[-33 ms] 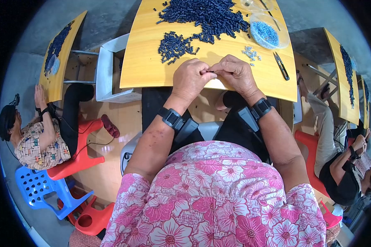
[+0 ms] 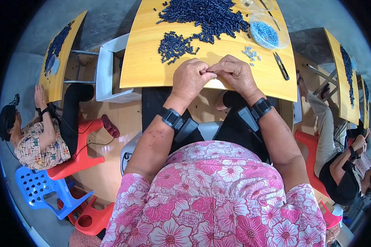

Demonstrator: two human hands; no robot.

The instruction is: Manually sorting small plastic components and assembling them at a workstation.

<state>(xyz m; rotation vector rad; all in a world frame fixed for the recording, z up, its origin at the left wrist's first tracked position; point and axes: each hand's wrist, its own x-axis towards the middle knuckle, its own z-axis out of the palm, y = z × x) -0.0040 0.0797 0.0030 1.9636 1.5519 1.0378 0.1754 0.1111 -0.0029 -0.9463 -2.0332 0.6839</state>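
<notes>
At the table's near edge my left hand (image 2: 190, 78) and my right hand (image 2: 236, 74) meet, thumbs and forefingers pinched together. Between their fingertips a small dark piece (image 2: 209, 71) barely shows; the fingers cover most of it. Just beyond my left hand lies a small pile of short dark-blue tubes (image 2: 173, 46). A much larger heap of the same tubes (image 2: 206, 16) spreads farther back. Past my right hand are a few loose clear and pale-blue bits (image 2: 250, 53). Black-handled thread snips (image 2: 281, 66) rest at the right, apart from my hand.
A clear round tub (image 2: 264, 33) of small blue pieces stands on the yellow table (image 2: 142, 61), with another clear container (image 2: 253, 5) behind it. A white box (image 2: 115, 94) is left of the table. People sit at similar tables on both sides; a blue plastic chair (image 2: 39, 187) stands lower left.
</notes>
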